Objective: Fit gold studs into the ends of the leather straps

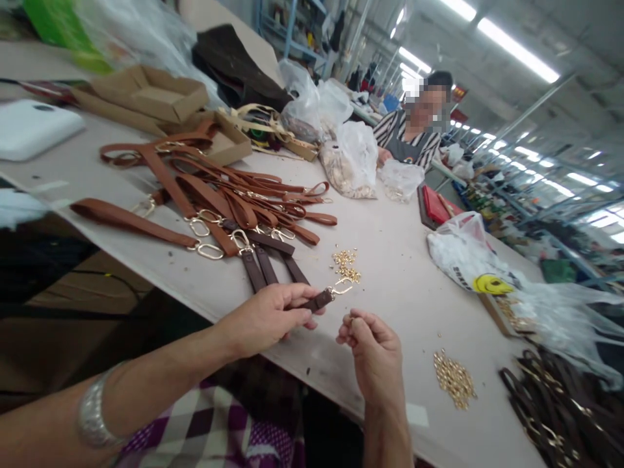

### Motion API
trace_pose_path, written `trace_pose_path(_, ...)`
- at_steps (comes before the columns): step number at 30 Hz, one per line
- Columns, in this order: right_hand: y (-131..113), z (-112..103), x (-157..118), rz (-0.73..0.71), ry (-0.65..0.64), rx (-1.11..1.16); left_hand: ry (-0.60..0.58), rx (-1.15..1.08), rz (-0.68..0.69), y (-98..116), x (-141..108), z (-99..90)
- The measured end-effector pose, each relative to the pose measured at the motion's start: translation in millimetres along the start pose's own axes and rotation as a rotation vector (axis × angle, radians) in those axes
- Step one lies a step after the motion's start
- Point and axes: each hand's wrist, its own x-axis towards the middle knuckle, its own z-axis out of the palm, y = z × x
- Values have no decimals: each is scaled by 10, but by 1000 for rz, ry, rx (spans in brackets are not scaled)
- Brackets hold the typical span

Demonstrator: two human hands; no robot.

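Observation:
A dark brown leather strap (319, 300) with a gold clasp (343, 286) at its end is gripped between the thumb and fingers of my left hand (275, 316), over the table's front edge. Just right of it, my right hand (373, 341) is closed in a pinch; a tiny thing may be at the fingertips, too small to name. Beyond the clasp lies a small pile of gold hardware (346, 265). A bigger gold pile (454, 380) sits right of my right hand. Dark straps (266, 263) with gold rings lie behind my left hand.
Tan straps (170, 175) cover the left of the table (390, 260), near cardboard boxes (146, 94). Plastic bags (348, 159) stand farther back, before a seated person (414, 140). Dark straps with gold fittings (560, 406) are heaped at the right, below a white bag (468, 250).

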Motion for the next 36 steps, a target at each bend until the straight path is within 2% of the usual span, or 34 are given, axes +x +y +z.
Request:
trace_pose_path(4,61,189,-169,-27,-30,53,-31,45,118,4,-58,84)
trace_pose_path(8,20,265,-225,-18,-24,-1,-61,75,190,-59,-87,114)
trace_pose_path(12,-8,240,-241,-46,-12,-83,-96,56,223,-107,-107,130)
trace_pose_path(19,-46,215,-272,-48,-30,-173,-64,109,211,-135,-120,168)
trace_pose_path(23,-50,237,-300,-52,-31,-178,-15,263,228,-229,-120,163)
trace_pose_path(26,-22,239,-331,-74,2,-141,40,409,258,-327,-114,143)
trace_pose_path(28,-6,230,-355,-93,38,-121,34,467,277,-383,-103,135)
trace_pose_path(31,-7,199,-389,-120,67,-138,21,519,324,-429,-92,152)
trace_pose_path(36,-12,127,-419,-132,69,-104,84,592,481,-468,-96,250)
